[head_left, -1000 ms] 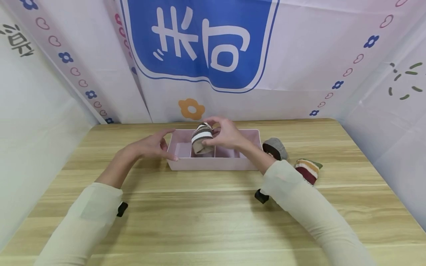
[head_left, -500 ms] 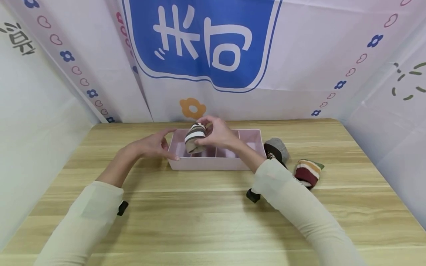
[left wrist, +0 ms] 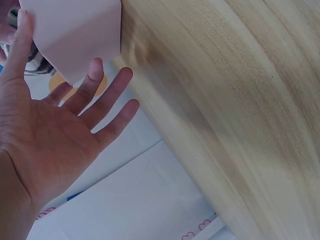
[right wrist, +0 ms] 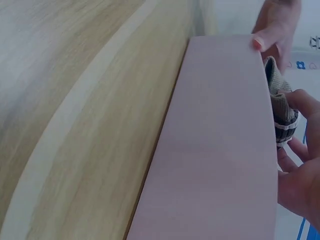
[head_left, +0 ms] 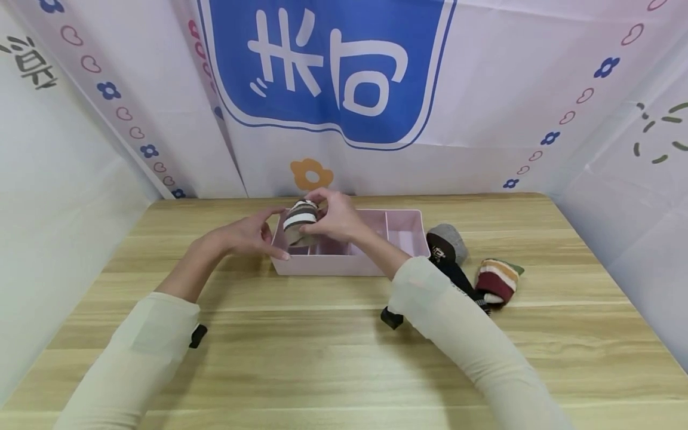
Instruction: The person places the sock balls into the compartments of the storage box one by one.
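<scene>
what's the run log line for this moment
right hand: holds striped sock roll over pink tray left end | left hand: open, at tray's left wall

grey rolled sock [head_left: 447, 240] just right of your box | striped red sock roll [head_left: 497, 279] right of it | wooden table [head_left: 322, 352] | blue-sign backdrop [head_left: 328, 65] far

Rolled sock [head_left: 300, 222] brown, white, dark stripes; divided organizer box [head_left: 344, 264] pale pink; tabletop [head_left: 322, 352] light wood grain; second sock roll [head_left: 447, 240] grey with dark brown end; third sock roll [head_left: 497, 278] maroon, cream, orange stripes, green tip; sleeves [head_left: 462, 334] cream; backdrop [head_left: 484, 89] white, blue panel with white characters, orange flower, blue flowers, pink hearts
</scene>
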`<move>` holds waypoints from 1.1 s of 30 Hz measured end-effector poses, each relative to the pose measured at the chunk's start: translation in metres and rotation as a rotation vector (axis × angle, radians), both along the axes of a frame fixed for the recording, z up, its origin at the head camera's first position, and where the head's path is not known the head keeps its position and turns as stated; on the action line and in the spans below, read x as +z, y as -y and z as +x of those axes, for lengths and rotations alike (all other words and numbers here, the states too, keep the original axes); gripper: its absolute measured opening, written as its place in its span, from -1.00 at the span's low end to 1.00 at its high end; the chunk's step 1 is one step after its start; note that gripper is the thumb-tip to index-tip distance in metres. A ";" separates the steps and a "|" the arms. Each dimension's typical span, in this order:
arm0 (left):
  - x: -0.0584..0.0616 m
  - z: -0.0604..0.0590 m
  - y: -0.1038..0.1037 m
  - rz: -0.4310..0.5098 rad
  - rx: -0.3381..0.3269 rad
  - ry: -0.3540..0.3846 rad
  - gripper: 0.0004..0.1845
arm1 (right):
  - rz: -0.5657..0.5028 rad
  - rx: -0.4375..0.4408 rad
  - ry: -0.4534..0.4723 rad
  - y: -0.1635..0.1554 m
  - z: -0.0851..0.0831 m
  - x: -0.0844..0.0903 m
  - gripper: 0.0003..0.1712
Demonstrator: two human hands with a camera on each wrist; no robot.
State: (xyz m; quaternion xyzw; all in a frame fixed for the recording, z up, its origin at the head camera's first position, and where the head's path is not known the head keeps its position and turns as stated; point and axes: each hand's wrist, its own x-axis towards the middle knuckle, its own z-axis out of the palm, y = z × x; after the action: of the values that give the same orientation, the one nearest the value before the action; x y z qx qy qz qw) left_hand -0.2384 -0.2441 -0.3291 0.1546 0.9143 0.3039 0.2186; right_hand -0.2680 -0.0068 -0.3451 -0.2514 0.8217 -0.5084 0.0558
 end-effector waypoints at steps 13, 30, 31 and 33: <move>0.000 -0.001 0.000 -0.001 -0.004 0.000 0.23 | 0.294 -0.007 -0.123 0.017 0.002 -0.004 -0.37; 0.001 0.001 -0.001 -0.004 -0.002 0.020 0.25 | 0.471 0.084 -0.118 0.024 0.003 -0.011 -0.35; 0.001 0.001 0.000 -0.004 -0.002 0.022 0.26 | 0.465 0.088 -0.119 0.023 0.002 -0.011 -0.34; 0.001 0.001 0.001 -0.004 0.001 0.028 0.26 | 0.450 0.101 -0.121 0.022 0.002 -0.010 -0.32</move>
State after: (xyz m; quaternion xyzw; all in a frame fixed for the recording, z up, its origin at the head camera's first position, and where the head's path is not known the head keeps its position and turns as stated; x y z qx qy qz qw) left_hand -0.2370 -0.2448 -0.3281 0.1495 0.9119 0.3042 0.2315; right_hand -0.2658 -0.0292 -0.3556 -0.3033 0.9026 -0.2929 0.0866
